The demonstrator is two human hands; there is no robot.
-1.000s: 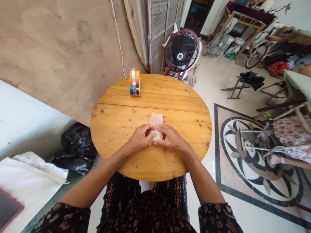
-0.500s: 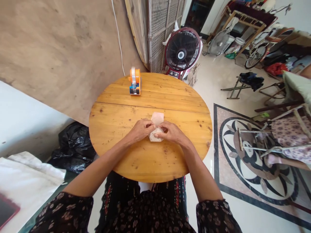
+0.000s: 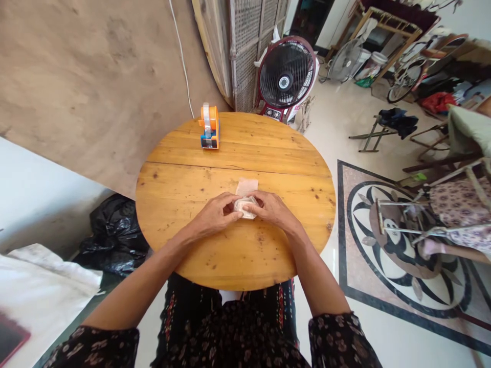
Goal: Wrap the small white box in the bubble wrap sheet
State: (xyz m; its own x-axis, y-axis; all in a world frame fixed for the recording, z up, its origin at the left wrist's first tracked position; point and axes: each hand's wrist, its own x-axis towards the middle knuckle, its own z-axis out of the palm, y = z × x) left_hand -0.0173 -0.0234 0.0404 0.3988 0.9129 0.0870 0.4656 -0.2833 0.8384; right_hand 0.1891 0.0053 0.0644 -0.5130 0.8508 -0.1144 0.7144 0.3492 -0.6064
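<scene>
A small pale packet (image 3: 246,206) with a whitish, wrinkled top lies on the round wooden table (image 3: 184,189), between my hands. Behind it a flat pinkish piece of paper or cloth (image 3: 247,187) sticks out; whether the two are joined I cannot tell. My left hand (image 3: 222,211) grips the packet's left side between thumb and fingers. On the right side, my right hand (image 3: 264,207) holds it, the thumb lying across its top and the fingers at its far edge.
An orange and blue tape dispenser (image 3: 209,127) stands at the table's back left. Beyond the back edge is a dark red fan (image 3: 284,82). A black plastic bag (image 3: 115,232) lies left of the table. A person's leg (image 3: 456,251) shows at the far right.
My left thumb has moved down and away from its fingers, along the packet's left side. Less of the pinkish piece shows behind the packet. The view has shifted slightly.
</scene>
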